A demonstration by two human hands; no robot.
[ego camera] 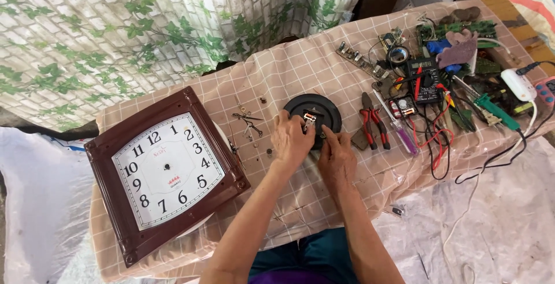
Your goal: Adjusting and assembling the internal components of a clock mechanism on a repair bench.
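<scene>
A round black clock movement (315, 108) lies on the checked cloth of the table (300, 70). Its open centre shows small metal parts and a copper coil. My left hand (291, 140) rests on its near left side, fingers curled over the centre. My right hand (336, 158) touches its near right rim, fingertips pinched at the edge. Whether either hand holds a small part, I cannot tell. To the left lies a square clock (165, 171) with a brown frame and white dial, without hands. Loose clock hands and screws (248, 123) lie between the clock and the movement.
Red-handled pliers (373, 125) and a purple-handled screwdriver (404, 136) lie right of the movement. Farther right sit a black multimeter (424, 79) with red and black leads, circuit boards, a green-handled soldering iron (497, 113) and a white power strip (518, 84). Plastic sheeting covers the floor.
</scene>
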